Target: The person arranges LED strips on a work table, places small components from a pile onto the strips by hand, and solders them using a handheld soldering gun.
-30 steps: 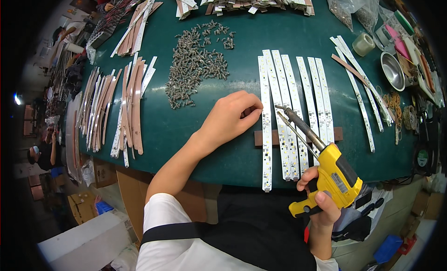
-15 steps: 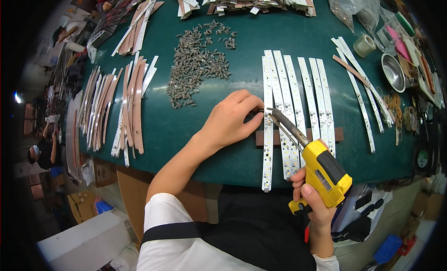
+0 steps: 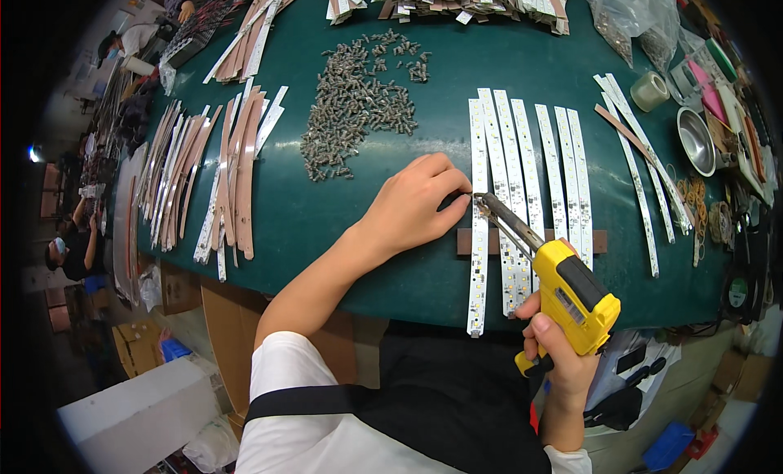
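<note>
My right hand (image 3: 563, 343) grips a yellow and black soldering gun (image 3: 573, 291). The gun's dark tip rests on or just over the leftmost white LED strip (image 3: 478, 270), near its middle. Close beside that tip, my left hand (image 3: 416, 201) is closed in a pinch at the strip's left edge; whatever its fingertips hold is too small and hidden to name. Several more LED strips (image 3: 546, 164) lie side by side to the right. A brown bar (image 3: 465, 242) runs crosswise beneath the strips. The gun covers part of the middle strips.
Small metal parts (image 3: 351, 107) are heaped beyond my left hand. Bundled strips (image 3: 242, 180) lie at left, with more stacked at the far edge (image 3: 481, 1). On the right are loose strips (image 3: 640, 172), a tape roll (image 3: 649, 92) and a metal bowl (image 3: 696, 141).
The whole view has shifted slightly, moving the table things a little to the right. Both hands keep their places at the leftmost strip, the gun's tip still beside my left fingertips.
</note>
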Tool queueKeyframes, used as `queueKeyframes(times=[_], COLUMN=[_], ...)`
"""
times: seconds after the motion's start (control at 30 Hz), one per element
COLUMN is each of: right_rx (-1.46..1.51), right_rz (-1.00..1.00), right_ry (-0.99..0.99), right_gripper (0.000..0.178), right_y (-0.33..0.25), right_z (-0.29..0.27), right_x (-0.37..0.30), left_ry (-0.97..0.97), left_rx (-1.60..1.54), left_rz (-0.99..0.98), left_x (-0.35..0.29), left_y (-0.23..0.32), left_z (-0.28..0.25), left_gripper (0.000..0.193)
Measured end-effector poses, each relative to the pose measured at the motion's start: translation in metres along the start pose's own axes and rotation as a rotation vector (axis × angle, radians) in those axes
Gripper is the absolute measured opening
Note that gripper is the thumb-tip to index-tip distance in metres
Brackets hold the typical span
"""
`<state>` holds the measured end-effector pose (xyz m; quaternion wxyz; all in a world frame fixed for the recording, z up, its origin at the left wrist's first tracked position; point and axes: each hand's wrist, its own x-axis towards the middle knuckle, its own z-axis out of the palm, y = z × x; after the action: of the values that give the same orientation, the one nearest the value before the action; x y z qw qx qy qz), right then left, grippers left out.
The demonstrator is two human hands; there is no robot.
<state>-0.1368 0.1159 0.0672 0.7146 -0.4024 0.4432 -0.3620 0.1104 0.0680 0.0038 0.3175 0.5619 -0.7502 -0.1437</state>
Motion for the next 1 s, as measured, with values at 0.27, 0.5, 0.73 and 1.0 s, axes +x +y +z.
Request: queueKeyframes(times=[0.27,0.5,0.73,1.0], right_rx=[0.043,-0.028,-0.004,0.120], right_rz=[-0.084,-0.075,-0.097,-0.210], right_ry=[0.043,0.016,0.032,0.050], right_gripper=[0.070,0.050,0.049,0.058], right_y=[0.005,0.005,0.004,0.008], right_z=[0.000,-0.004,-0.005,-0.015], right_x=[0.000,0.000,-0.003,-0.011], left_ry=[-0.016,-0.022,-0.027,-0.013], left_rx=[-0.027,-0.047,-0.054,-0.070], left_rz=[-0.025,-0.037,-0.032,-0.029], left_x=[0.000,0.000,0.002,0.000], left_y=[0.000,0.000,-0.001,0.000], left_z=[-0.002,-0.001,-0.001,-0.004], left_gripper=[0.011,0.011,0.010,0.011])
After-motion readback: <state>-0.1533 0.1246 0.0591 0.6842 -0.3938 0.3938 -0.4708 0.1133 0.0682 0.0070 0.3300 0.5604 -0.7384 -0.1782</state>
